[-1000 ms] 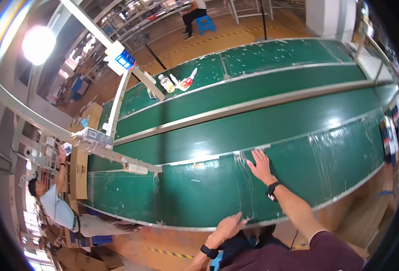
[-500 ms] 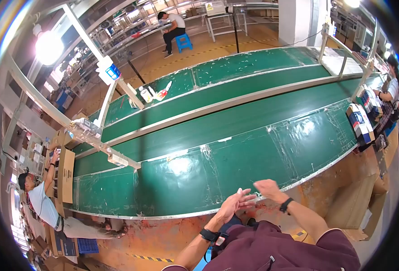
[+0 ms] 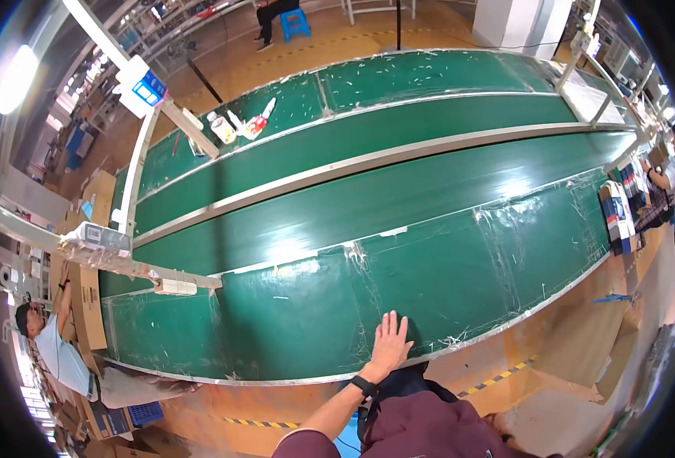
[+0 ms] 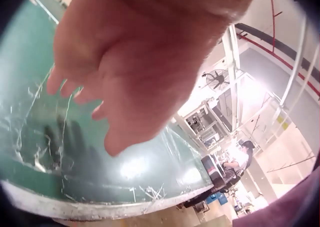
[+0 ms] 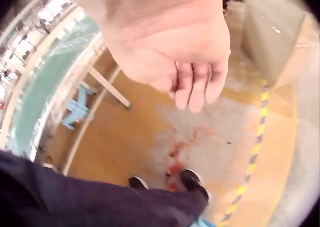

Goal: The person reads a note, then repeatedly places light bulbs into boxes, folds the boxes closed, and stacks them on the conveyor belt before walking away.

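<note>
My left hand [image 3: 389,343] is over the front strip of the green workbench [image 3: 444,282], close to its edge, with the fingers extended and nothing in them. From the left wrist the same hand [image 4: 125,77] shows its palm side, and its shadow falls on the green surface. Thin white scraps [image 3: 456,342] lie along the bench edge, just right of that hand. My right hand [image 5: 175,47] is outside the head view. In the right wrist view it hangs over the floor beside the bench, fingers loosely curled and holding nothing.
A metal frame [image 3: 177,279] stands over the bench on the left. White bottles [image 3: 221,128] stand on the far strip. Stacked boxes [image 3: 618,217] are at the right end, near a seated person. A large carton [image 5: 272,34] stands on the floor, right. Another person works at left.
Both hands came together near the bench edge, the right drawn back from farther in. Since then the right hand has dropped out of the head view, while the left has reached over the bench.
</note>
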The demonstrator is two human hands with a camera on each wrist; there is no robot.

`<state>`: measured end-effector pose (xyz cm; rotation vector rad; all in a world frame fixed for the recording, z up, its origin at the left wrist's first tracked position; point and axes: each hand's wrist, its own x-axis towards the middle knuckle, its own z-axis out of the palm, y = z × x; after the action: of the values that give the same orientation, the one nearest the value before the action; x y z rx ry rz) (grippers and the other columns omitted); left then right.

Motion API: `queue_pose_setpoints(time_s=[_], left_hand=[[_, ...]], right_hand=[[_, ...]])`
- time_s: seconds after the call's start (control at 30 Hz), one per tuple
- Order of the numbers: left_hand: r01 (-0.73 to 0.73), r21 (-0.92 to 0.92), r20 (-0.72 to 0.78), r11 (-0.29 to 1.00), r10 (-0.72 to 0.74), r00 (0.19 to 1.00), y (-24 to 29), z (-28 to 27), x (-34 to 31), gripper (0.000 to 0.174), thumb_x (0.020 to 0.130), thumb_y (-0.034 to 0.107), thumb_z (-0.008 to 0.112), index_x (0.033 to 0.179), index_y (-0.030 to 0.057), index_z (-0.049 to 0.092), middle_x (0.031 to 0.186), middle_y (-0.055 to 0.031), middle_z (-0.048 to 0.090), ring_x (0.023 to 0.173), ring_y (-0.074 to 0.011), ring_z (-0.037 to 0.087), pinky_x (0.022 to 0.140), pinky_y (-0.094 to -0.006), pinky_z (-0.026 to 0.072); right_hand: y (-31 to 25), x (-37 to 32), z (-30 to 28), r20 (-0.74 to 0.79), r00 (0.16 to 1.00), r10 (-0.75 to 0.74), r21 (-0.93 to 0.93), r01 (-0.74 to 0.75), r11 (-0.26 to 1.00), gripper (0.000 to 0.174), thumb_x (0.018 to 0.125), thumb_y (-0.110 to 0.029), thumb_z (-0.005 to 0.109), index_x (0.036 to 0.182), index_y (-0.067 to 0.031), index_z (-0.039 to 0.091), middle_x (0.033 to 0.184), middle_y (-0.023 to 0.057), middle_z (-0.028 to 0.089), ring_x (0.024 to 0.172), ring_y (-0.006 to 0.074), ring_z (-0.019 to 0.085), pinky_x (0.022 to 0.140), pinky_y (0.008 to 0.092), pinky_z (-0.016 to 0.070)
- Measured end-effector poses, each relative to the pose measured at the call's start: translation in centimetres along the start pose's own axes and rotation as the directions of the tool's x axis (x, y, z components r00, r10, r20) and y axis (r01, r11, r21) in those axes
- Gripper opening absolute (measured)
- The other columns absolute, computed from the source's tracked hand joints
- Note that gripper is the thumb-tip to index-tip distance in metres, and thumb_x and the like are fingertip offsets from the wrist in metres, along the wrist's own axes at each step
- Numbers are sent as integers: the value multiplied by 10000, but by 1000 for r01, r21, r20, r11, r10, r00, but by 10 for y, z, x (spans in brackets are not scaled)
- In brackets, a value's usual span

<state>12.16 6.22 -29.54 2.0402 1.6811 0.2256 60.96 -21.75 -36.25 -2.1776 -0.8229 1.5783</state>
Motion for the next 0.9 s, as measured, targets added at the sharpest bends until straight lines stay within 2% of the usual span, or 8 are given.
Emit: queue_pose_setpoints(time_s=[0.07,0.17,0.27,0.37,0.5,0.57,0.73,0.9], left_hand=[[-70,23,-2,997,70,998,10,1,20,827,938,396,713,1584,13,364,1637,-319,292,1528,-481,279,1217,-567,302],[-303,20,-7,953,303,953,38,14,43,844,960,465,671,1605,32,341,1657,-290,282,1543,-453,270,1246,-561,248],[-780,-147,113,608,794,597,69,32,52,852,930,450,701,1593,34,364,1651,-258,316,1541,-442,280,1245,-562,250],[-698,30,128,716,690,713,64,16,105,754,847,447,747,1435,32,523,1534,-191,467,1455,-416,398,1198,-570,314],[129,666,-116,735,-68,991,-71,-1,180,432,947,332,602,1265,46,659,1369,-226,596,1375,-448,480,1164,-606,345],[710,319,-565,628,-475,675,-108,-49,185,583,1052,429,510,1441,-3,553,1493,-340,499,1377,-498,493,1088,-609,437],[242,296,-468,924,-80,880,5,-89,173,575,1075,347,519,1473,-67,503,1604,-306,386,1431,-485,439,1184,-531,387],[-421,318,-69,850,463,884,157,66,168,657,981,329,662,1495,-36,480,1580,-308,421,1492,-463,370,1235,-553,290]], right_hand=[[16,-17,24,71,996,47,340,-68,938,398,1012,-335,579,929,22,733,768,122,729,705,251,697,672,402,557],[32,-29,74,-47,995,-88,209,96,973,368,1012,-313,607,953,25,742,782,106,731,743,206,689,695,386,554],[-34,-71,85,-42,998,36,-53,-38,998,328,1010,-269,646,992,43,745,841,63,742,810,129,646,729,353,540],[-16,-46,81,-184,982,-29,-65,17,998,459,976,-407,679,1064,39,741,885,100,754,831,206,697,787,383,550],[27,-23,55,-210,978,-15,127,43,991,366,991,-333,630,954,10,751,816,121,764,753,197,728,725,348,569],[64,-13,30,-214,976,-36,84,55,995,366,988,-331,623,930,7,751,799,118,759,724,210,726,712,359,574],[154,-18,-26,-254,953,167,109,-144,984,351,964,-292,585,871,0,755,772,131,758,684,255,732,706,376,583],[171,0,-83,-350,917,191,185,-133,974,391,923,-312,555,846,13,757,768,154,754,692,262,740,718,391,586]])
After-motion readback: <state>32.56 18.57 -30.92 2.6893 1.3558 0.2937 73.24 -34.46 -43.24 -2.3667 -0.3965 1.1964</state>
